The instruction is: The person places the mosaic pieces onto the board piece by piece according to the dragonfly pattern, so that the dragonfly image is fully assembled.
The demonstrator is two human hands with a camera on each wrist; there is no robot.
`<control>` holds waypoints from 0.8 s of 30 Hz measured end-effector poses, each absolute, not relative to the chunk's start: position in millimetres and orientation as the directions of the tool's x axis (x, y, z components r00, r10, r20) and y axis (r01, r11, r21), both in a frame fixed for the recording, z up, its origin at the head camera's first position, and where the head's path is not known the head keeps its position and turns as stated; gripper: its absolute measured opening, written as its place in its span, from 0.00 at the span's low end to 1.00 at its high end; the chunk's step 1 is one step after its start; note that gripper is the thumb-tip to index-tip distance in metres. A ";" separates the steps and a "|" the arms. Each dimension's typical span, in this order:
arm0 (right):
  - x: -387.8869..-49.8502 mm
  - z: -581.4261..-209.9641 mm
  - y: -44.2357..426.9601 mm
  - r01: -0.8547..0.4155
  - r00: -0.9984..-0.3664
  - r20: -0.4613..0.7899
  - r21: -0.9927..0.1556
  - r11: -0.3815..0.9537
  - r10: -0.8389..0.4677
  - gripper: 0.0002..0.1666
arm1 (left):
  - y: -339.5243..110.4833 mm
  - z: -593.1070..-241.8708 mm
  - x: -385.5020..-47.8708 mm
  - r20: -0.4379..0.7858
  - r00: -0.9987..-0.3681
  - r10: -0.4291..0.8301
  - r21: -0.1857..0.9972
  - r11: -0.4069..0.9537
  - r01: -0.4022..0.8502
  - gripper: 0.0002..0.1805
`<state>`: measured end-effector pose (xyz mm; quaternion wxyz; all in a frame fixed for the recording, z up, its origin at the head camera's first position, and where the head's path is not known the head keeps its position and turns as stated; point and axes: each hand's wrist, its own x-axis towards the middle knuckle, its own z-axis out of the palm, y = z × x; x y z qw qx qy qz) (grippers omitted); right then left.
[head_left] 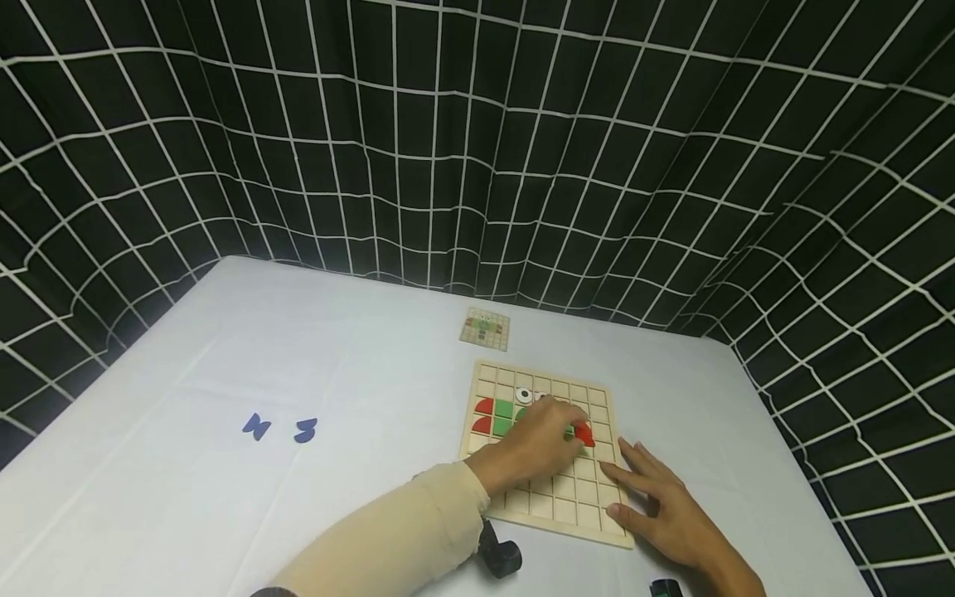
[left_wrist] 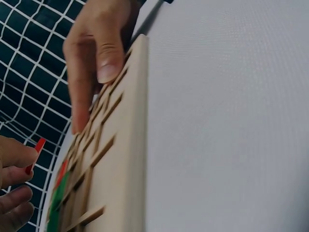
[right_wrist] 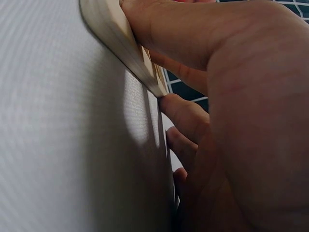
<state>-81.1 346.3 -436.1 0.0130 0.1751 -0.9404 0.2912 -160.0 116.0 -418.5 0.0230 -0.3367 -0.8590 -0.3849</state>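
A pale wooden grid board lies on the white table. My left hand reaches across its upper right part. Between thumb and fingertip it pinches a thin red piece, held tilted just over the board in the left wrist view. Red quarter-round pieces and green squares sit in the grid, with a white eye disc above them; my left hand covers some pieces. My right hand rests at the board's right edge with loosely spread fingers, its thumb touching the rim.
A small pattern card lies behind the board. Blue pieces lie to the left on the white table. Black cloth with a white grid hangs around the back and sides. A black wrist device shows below my left forearm.
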 end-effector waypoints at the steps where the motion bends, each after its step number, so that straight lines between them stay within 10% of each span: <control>1: -80.8 -436.1 346.5 -0.336 -0.939 0.127 -0.545 0.768 -0.320 0.30 | 117.8 -420.2 -159.9 0.300 -0.771 0.562 0.643 0.478 0.599 0.15; 24: -81.6 -434.6 345.7 -0.305 -0.948 0.097 -0.555 0.774 -0.303 0.31 | 127.6 -441.3 -156.9 0.349 -0.738 0.578 0.454 0.585 0.672 0.13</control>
